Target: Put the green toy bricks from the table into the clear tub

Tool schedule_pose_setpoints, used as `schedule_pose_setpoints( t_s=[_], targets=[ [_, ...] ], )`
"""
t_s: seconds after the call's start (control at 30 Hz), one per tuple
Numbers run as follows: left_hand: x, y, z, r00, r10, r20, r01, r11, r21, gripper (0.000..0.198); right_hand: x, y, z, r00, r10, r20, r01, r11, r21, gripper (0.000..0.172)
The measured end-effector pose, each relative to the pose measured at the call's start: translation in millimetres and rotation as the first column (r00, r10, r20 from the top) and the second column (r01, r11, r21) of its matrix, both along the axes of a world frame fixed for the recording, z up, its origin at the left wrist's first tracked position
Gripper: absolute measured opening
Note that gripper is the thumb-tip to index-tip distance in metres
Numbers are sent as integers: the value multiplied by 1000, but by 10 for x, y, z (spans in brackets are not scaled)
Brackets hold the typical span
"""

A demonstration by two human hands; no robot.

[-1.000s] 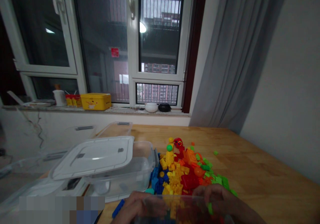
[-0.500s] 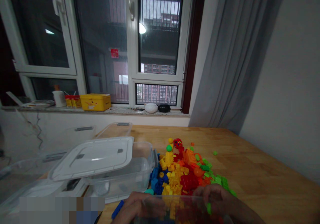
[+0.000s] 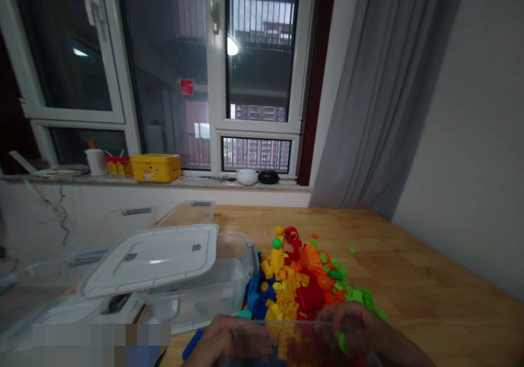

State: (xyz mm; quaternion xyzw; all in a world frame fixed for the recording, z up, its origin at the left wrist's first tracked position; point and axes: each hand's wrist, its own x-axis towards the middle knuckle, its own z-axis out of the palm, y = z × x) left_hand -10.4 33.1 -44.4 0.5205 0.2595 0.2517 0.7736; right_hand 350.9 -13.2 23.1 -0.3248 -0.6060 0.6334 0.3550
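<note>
- Along the table's near edge: left hand point(image 3: 229, 341) and right hand point(image 3: 347, 323) clasping a clear plastic bin point(image 3: 295, 341), bracing its weight
- Just beyond: plastic building bricks point(image 3: 295, 285) heaped by colour on a wooden table point(image 3: 413, 258)

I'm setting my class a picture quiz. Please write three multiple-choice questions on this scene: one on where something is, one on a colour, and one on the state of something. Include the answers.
1. Where is the yellow tin?
A. On the windowsill
B. On the floor
C. On a chair

2. What colour is the brick beside the left hand?
A. Green
B. Yellow
C. Blue

3. What does the clear plastic tub at the right hand contain?
A. Nothing
B. Toy bricks
C. Water

Answers:
1. A: the tin stands on the sill below the window.
2. C: the brick shows blue.
3. B: bricks show through its clear wall.
</note>
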Motion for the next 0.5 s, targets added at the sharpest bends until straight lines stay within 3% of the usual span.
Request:
schedule_pose_setpoints(
  t_s=[0.27,0.5],
  targets=[
    [12,167,-221,999,-34,-23,33,999,-39,30,-44,-43,80,996,36,-78,-33,999,29,30],
    [29,87,-109,999,-35,17,36,999,-11,32,58,-115,244,999,-18,27,16,996,86,29]
  ],
)
